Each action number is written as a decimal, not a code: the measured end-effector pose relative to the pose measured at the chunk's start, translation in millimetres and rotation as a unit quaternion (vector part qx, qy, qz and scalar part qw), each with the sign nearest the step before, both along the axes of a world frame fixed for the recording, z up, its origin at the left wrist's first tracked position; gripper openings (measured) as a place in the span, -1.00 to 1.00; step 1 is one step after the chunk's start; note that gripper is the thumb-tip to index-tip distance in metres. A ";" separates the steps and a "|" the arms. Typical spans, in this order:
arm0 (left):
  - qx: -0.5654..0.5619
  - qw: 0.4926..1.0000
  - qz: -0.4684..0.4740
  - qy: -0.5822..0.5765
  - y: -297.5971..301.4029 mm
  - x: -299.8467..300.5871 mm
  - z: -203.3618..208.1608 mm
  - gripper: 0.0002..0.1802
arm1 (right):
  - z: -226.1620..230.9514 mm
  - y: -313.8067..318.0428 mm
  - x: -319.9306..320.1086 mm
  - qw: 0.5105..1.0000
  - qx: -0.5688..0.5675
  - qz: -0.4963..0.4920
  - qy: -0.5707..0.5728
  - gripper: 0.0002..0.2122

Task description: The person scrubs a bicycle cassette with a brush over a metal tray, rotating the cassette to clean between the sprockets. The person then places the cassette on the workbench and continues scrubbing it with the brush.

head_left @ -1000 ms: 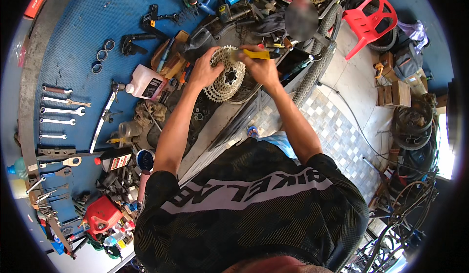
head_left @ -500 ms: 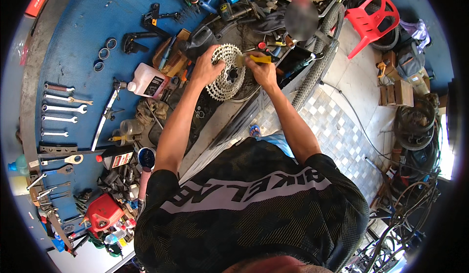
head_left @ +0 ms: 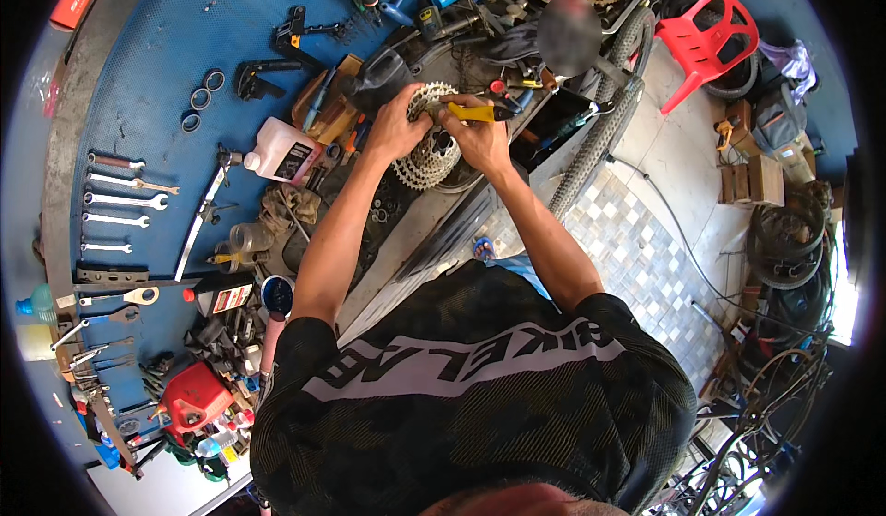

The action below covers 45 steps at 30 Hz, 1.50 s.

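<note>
A silvery bicycle cassette [head_left: 427,167] is held up over the cluttered bench, its toothed rings facing me. My left hand [head_left: 399,130] is closed on its left edge, thumb over the sprockets. In my right hand [head_left: 480,142] is a yellow-handled brush [head_left: 472,113]; the fingers are wrapped round it. The brush's working end lies against the cassette's upper right sprockets, mostly hidden by my fingers. Just beyond my left hand stands a dark plastic container [head_left: 380,80].
A pinkish jug [head_left: 281,151] stands left of my left forearm. Several wrenches [head_left: 127,200] lie on the blue mat [head_left: 175,64]. A bicycle tyre [head_left: 600,138] stands along the bench's right side; a red chair [head_left: 706,45] stands beyond. A red canister [head_left: 196,398] sits lower left.
My right hand has moved left and slightly down across the cassette with the brush. It now covers more of the sprockets. My left hand keeps its hold.
</note>
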<state>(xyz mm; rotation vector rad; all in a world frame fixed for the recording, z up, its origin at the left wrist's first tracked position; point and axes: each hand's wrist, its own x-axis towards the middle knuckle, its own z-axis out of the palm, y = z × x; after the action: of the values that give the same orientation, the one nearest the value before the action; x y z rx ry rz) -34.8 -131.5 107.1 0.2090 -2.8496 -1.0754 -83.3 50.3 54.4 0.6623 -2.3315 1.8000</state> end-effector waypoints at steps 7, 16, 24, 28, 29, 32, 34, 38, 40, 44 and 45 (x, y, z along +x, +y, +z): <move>-0.032 0.998 -0.011 0.044 -3.9 -1.4 -9.0 -0.33 | -23.6 13.3 -10.9 0.998 -0.017 -0.009 -0.059 -0.66; -0.004 0.997 -0.007 0.073 -22.4 8.0 -13.7 -0.41 | -45.2 28.5 -33.3 0.994 0.102 0.004 -0.043 -0.68; 0.077 0.995 -0.045 0.046 -34.2 16.3 -17.2 -0.43 | -29.1 56.0 -27.4 0.934 0.346 0.090 -0.022 -0.52; 0.072 0.993 -0.082 0.044 -21.3 7.4 -3.8 -0.47 | -45.9 52.9 -57.8 0.941 0.333 0.014 -0.064 -0.45; 0.078 0.994 -0.075 0.029 -16.2 8.4 0.1 -0.47 | -30.3 50.9 -55.8 0.963 0.257 0.022 -0.081 -0.46; 0.059 0.996 -0.059 0.044 -14.4 7.3 -2.5 -0.50 | 4.6 29.4 -48.1 0.987 0.008 0.091 -0.130 -0.57; 0.044 0.996 -0.060 0.051 -19.3 7.6 -10.9 -0.52 | 26.7 19.1 -32.3 0.987 -0.030 0.133 -0.086 -0.64; 0.028 0.996 -0.051 0.060 -18.3 11.1 -11.1 -0.46 | 2.8 32.2 -64.9 0.989 0.107 0.038 -0.093 -0.68; 0.025 0.996 -0.055 0.064 -18.8 8.1 -10.0 -0.46 | 6.2 20.1 -58.6 0.992 0.094 0.069 -0.047 -0.68; 0.035 0.998 -0.048 0.035 -15.6 4.1 -9.5 -0.45 | 40.0 7.6 -36.8 0.987 0.091 0.122 -0.048 -0.71; 0.030 0.998 -0.046 0.030 -16.2 4.4 -9.7 -0.45 | 31.1 13.8 -47.8 0.986 0.101 0.104 -0.088 -0.72</move>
<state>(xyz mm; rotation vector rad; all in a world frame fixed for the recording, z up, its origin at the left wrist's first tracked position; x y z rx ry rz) -30.4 -147.6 97.5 0.0485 -2.8013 -1.1652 -131.1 64.1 85.4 0.8345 -2.6785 1.7833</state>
